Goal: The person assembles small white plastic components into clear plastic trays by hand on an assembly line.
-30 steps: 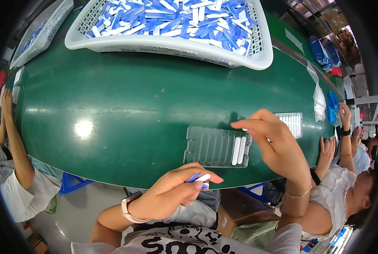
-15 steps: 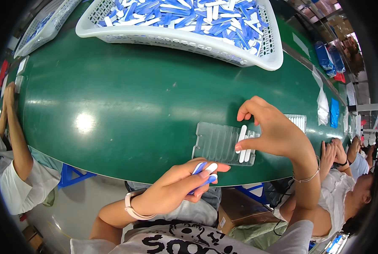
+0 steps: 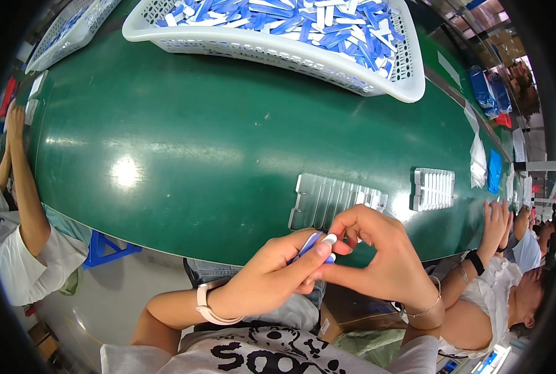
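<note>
Our left hand [image 3: 272, 268] grasps a small bunch of slim, flat, round-ended blue and white strips [image 3: 311, 242] between thumb and fingers. They fan slightly, blue faces and edges showing, with one rounded white tip poking past the thumb. Our right hand [image 3: 381, 255] curls in from the other side, its fingertips at that white tip; the fingers overlap there, so we cannot tell whether they pinch it. Just beyond our right fingers lies a clear, ribbed, rectangular plastic tray [image 3: 320, 202] on the smooth green tabletop [image 3: 197, 143], its near right part hidden by the hand. Farther right of these fingers rests a second clear plastic tray [image 3: 434, 189], holding a row of white strips side by side.
</note>
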Available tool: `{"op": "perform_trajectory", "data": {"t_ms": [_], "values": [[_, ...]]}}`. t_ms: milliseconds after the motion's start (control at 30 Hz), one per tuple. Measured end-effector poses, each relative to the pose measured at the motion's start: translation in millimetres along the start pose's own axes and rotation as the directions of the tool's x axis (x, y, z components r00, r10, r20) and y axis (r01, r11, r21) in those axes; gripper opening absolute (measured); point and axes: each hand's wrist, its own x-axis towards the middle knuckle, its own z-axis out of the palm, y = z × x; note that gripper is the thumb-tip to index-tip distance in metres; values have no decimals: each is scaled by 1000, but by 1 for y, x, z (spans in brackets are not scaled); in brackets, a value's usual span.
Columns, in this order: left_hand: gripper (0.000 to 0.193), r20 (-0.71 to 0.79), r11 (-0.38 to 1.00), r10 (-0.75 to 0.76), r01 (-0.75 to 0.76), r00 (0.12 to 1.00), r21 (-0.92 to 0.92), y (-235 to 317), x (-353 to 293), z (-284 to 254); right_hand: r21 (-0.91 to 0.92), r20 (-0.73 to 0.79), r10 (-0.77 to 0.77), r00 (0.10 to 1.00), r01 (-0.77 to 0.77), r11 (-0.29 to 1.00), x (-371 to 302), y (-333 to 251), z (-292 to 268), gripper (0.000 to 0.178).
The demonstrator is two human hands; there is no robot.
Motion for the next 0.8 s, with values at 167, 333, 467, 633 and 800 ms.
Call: {"op": "perform_trajectory", "data": {"t_ms": [167,333,467,633,800], "values": [[34,-26,999,49,-50,998,-16,-8,0,0,245,10,287,958,-281,928,-6,12,-5,17],[33,-56,983,100,-90,993,157,-4,-6,-1,228,-228,78,971,-25,973,-15,23,-2,11],[30,-162,958,199,-157,967,238,-1,-10,-5,0,-604,-110,789,138,990,-18,27,10,13],[22,-220,903,311,-215,924,373,-1,-8,-8,-846,-133,-351,927,78,527,-34,17,33,25],[23,-252,934,297,-226,921,275,-2,-10,-10,-812,-193,-320,928,32,583,-30,13,34,44]]}}
